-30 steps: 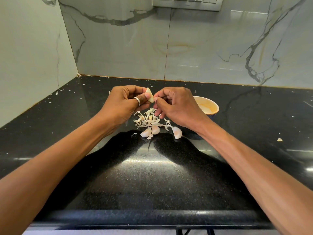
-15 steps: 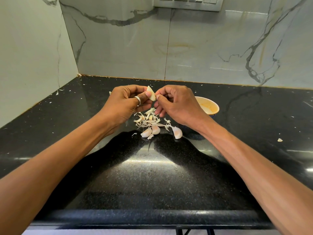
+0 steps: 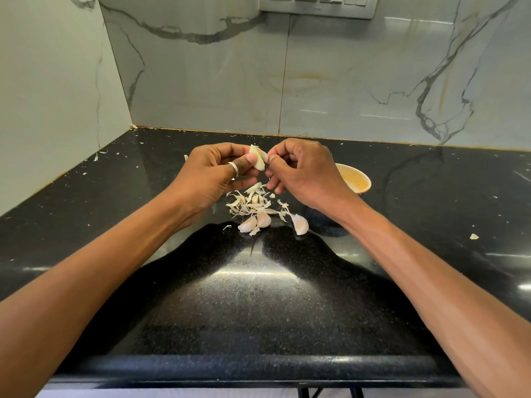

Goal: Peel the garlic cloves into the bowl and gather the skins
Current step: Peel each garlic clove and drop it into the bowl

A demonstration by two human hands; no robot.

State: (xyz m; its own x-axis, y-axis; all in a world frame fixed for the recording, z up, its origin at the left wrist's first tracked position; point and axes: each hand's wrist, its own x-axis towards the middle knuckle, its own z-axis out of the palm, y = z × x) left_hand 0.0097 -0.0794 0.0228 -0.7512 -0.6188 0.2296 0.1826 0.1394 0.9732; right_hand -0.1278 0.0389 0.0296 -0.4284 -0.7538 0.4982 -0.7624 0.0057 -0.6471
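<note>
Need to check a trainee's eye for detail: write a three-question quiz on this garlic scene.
1. True or false: the skins lie on the counter, left of the bowl.
2. Fill in: the ring is on the ___ hand.
3. The clove is:
A) pinched between the left hand and right hand
B) in the bowl
C) lying on the counter

Key: 1 true; 2 left; 3 A.
</note>
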